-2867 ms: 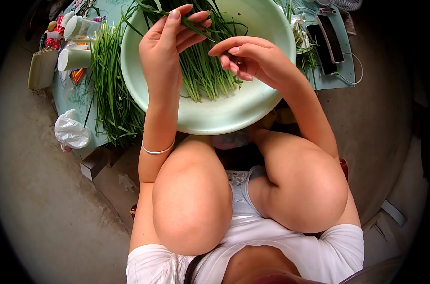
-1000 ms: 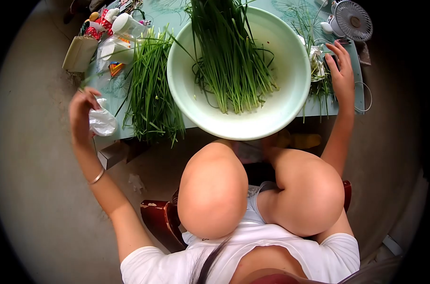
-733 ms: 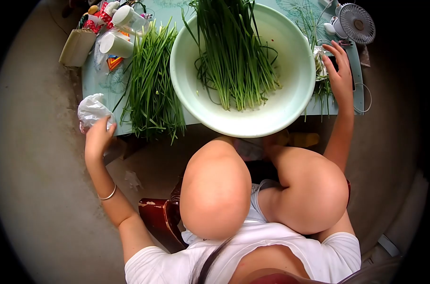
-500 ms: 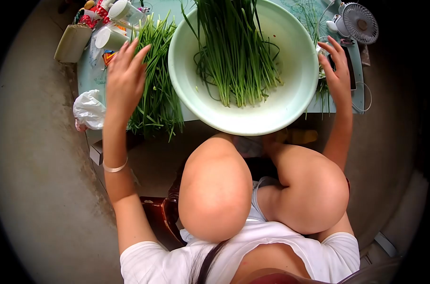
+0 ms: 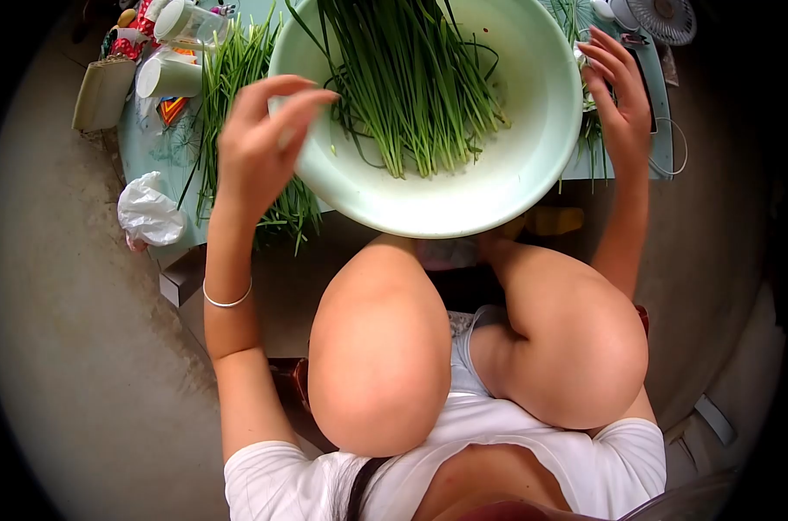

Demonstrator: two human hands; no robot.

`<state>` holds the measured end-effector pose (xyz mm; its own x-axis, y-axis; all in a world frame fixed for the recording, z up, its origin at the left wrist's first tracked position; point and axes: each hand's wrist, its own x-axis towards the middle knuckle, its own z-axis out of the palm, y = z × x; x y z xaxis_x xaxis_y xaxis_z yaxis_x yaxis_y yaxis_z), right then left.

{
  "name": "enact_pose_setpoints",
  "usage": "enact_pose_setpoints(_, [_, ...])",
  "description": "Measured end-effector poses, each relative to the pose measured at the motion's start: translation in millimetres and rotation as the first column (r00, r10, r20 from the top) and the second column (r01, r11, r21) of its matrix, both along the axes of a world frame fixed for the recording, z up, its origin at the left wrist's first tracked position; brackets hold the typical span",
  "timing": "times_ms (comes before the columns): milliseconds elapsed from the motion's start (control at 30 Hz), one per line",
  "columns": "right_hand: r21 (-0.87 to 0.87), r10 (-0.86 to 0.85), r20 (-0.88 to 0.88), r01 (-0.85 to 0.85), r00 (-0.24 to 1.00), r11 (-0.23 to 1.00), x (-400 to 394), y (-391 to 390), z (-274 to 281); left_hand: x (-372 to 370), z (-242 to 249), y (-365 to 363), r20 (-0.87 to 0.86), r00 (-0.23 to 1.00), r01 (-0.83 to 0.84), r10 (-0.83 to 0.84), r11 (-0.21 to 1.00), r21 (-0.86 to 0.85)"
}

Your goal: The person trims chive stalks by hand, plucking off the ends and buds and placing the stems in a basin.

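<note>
Teal table, long green chives bowlward

No legible text, label, brand, number or sign found. Packaging at the table's far-left corner carries coloured print, too small and blurred to read. Cups appear unmarked.

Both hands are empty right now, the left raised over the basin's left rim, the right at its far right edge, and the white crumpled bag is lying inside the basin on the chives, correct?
Not quite. The head view shows the white crumpled bag on the table's left corner, outside the basin. The rest holds: the left hand is raised, empty, over the left rim, and the right hand is at the far right edge.
</note>
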<state>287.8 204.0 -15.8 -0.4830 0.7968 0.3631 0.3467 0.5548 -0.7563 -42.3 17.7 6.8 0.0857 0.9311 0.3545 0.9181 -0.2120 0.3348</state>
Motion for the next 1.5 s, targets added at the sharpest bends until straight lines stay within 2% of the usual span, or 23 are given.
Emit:
enact_pose_setpoints(67, [-0.004, 0.119, -0.023, -0.12, 0.993, 0.993, -9.1, -5.0, 1.6, 15.9, -3.4, 12.6, -0.045, 0.971, 0.23, -0.235, 0.969, -0.091])
enact_pose_setpoints(100, [0.075, 0.107, 0.087, -0.113, 0.991, 0.991, -13.1, -9.2, 5.2, 22.6, -8.3, 15.7, -0.047, 0.955, 0.28, -0.294, 0.94, -0.193])
enact_pose_setpoints(200, [0.078, 0.156, 0.075, -0.162, 0.985, 0.984, -22.5, -16.2, 3.2, 39.4, -22.1, 29.8, -0.138, 0.877, 0.429, -0.461, 0.879, -0.209])
enact_pose_setpoints(333, [0.024, 0.124, 0.058, -0.126, 0.991, 0.992, -25.3, -18.4, -3.6, 64.3, -33.9, 39.1, -0.244, 0.772, 0.478, -0.587, 0.789, -0.386])
enact_pose_setpoints(400, [0.142, 0.118, 0.135, -0.137, 0.984, 0.98, -25.5, -17.2, -4.7, 73.5, -40.9, 43.1, -0.322, 0.696, 0.426, -0.642, 0.73, -0.535])
enact_pose_setpoints(500, [0.183, 0.101, 0.146, -0.127, 0.984, 0.975, -23.8, -14.9, -8.4, 80.0, -52.2, 50.4, -0.394, 0.623, 0.429, -0.676, 0.717, -0.55])
enact_pose_setpoints(667, [0.05, 0.091, 0.075, -0.095, 0.993, 0.994, -24.2, -17.0, -7.0, 88.6, -51.1, 50.1, -0.487, 0.511, 0.428, -0.708, 0.701, -0.57])
enact_pose_setpoints(733, [-0.04, 0.068, 0.029, -0.067, 0.997, 0.997, -25.1, -18.2, -5.8, 82.7, -39.9, 52.3, -0.327, 0.654, 0.537, -0.682, 0.724, -0.434])
enact_pose_setpoints(767, [-0.068, 0.057, 0.01, -0.056, 0.998, 0.996, -24.9, -18.4, -5.0, 81.1, -30.6, 51.7, -0.333, 0.646, 0.542, -0.687, 0.72, -0.433])
enact_pose_setpoints(833, [-0.079, 0.041, 0.01, -0.04, 0.999, 0.996, -24.4, -20.1, -4.6, 81.6, -11.4, 49.1, -0.163, 0.789, 0.535, -0.592, 0.794, -0.289])
enact_pose_setpoints(867, [-0.069, 0.039, 0.021, -0.038, 0.999, 0.997, -21.8, -20.2, -5.4, 83.3, -6.6, 51.9, -0.162, 0.785, 0.543, -0.598, 0.79, -0.287])
enact_pose_setpoints(933, [-0.037, 0.046, 0.05, -0.044, 0.998, 0.998, -17.9, -19.2, -8.6, 83.8, 2.5, 56.8, -0.042, 0.845, 0.529, -0.533, 0.845, -0.083])
enact_pose_setpoints(967, [-0.014, 0.055, 0.067, -0.054, 0.996, 0.998, -17.5, -17.8, -11.0, 80.8, 7.3, 59.3, 0.097, 0.844, 0.537, -0.528, 0.833, -0.136])
enact_pose_setpoints(1000, [0.011, 0.063, 0.082, -0.064, 0.995, 0.998, -17.6, -15.8, -12.8, 78.9, 14.1, 60.6, 0.087, 0.844, 0.537, -0.529, 0.833, -0.132])
enact_pose_setpoints(1067, [0.05, 0.074, 0.094, -0.078, 0.993, 0.996, -17.9, -11.9, -14.9, 77.3, 32.2, 61.8, 0.602, 0.719, 0.455, -0.347, 0.89, -0.031])
enact_pose_setpoints(1133, [0.182, 0.069, 0.115, -0.089, 0.991, 0.979, -18.5, -11.3, -19.1, 69.6, 59.0, 65.4, 0.766, 0.552, 0.365, -0.329, 0.921, 0.133])
enact_pose_setpoints(1167, [0.232, 0.057, 0.138, -0.089, 0.989, 0.969, -19.2, -11.3, -21.2, 62.8, 76.5, 67.0, 0.753, 0.568, 0.269, -0.333, 0.939, 0.212])
enact_pose_setpoints(1200, [0.239, 0.062, 0.131, -0.092, 0.989, 0.967, -19.9, -11.8, -21.7, 52.6, 89.0, 69.5, 0.764, 0.594, 0.034, -0.251, 0.957, 0.288])
enact_pose_setpoints(1267, [0.298, 0.049, 0.245, -0.124, 0.968, 0.947, -21.2, -13.5, -22.3, 41.0, 129.4, 70.8, 0.898, 0.368, -0.273, -0.241, 0.895, 0.352])
enact_pose_setpoints(1300, [0.308, 0.036, 0.258, -0.118, 0.966, 0.944, -21.8, -14.6, -22.9, 28.0, 144.9, 66.8, 0.85, 0.368, -0.139, -0.377, 0.881, 0.452])
enact_pose_setpoints(1333, [0.31, 0.035, 0.252, -0.115, 0.967, 0.944, -21.9, -14.8, -22.2, 4.5, 167.9, 61.5, 0.876, 0.416, -0.197, -0.246, 0.915, 0.351])
enact_pose_setpoints(1433, [0.29, 0.04, 0.248, -0.113, 0.968, 0.95, -21.4, -15.5, -21.9, -42.0, 198.4, 35.9, 0.854, 0.276, -0.113, -0.442, 0.867, 0.485])
enact_pose_setpoints(1500, [0.3, 0.043, 0.26, -0.123, 0.965, 0.946, -20.9, -15.5, -22.4, -28.4, 196.7, 34.1, 0.846, 0.244, 0.17, -0.474, 0.88, 0.444])
